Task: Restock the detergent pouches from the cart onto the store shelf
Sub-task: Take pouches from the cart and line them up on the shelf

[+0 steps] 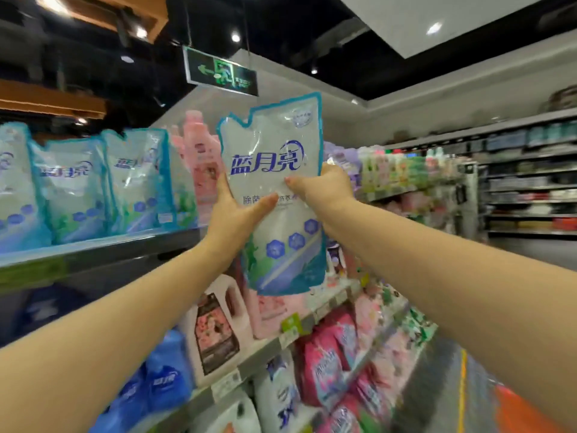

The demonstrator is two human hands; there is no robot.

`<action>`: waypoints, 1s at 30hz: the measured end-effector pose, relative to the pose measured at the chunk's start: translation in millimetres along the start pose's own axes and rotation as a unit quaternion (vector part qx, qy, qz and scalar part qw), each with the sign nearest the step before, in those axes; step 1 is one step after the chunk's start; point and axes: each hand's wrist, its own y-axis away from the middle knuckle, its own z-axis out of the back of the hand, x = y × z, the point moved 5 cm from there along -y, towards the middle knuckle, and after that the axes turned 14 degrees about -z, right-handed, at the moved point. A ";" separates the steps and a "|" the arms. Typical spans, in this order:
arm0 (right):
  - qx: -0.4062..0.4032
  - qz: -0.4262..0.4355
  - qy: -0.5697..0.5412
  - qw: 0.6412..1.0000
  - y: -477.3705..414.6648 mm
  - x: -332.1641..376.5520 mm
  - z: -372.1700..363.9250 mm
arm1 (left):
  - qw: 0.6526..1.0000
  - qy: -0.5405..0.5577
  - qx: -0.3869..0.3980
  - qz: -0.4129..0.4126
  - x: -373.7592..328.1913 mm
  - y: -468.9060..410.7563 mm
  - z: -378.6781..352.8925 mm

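Observation:
I hold a white and teal detergent pouch point(274, 145) upright in the air, at the height of the top shelf point(103, 248). My left hand point(232, 214) grips its left edge with the thumb across the front. Gripping the right edge is my right hand point(324, 189), thumb on the front and fingers behind. Several matching pouches point(134, 179) stand in a row on the top shelf, to the left of the held one. The cart is out of view.
Pink bottles point(199, 157) stand on the top shelf just behind the held pouch. Lower shelves hold white jugs point(215, 332), blue pouches point(165, 379) and pink pouches point(327, 367). More shelving point(530, 189) runs along the far right of the aisle. An exit sign point(221, 70) hangs overhead.

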 end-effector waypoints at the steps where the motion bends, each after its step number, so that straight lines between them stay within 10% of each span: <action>1: -0.020 -0.011 0.014 1.000 -2.1 -11.7 28.8 | 1.000 0.013 0.014 0.006 4.8 5.8 -30.0; 17: -0.310 -0.266 0.112 0.906 6.8 -323.0 368.9 | 0.918 0.179 0.317 0.156 137.6 235.8 -442.7; 30: -0.338 -0.566 0.032 0.751 135.3 -644.7 444.7 | 0.768 0.089 0.504 0.385 240.1 529.8 -532.0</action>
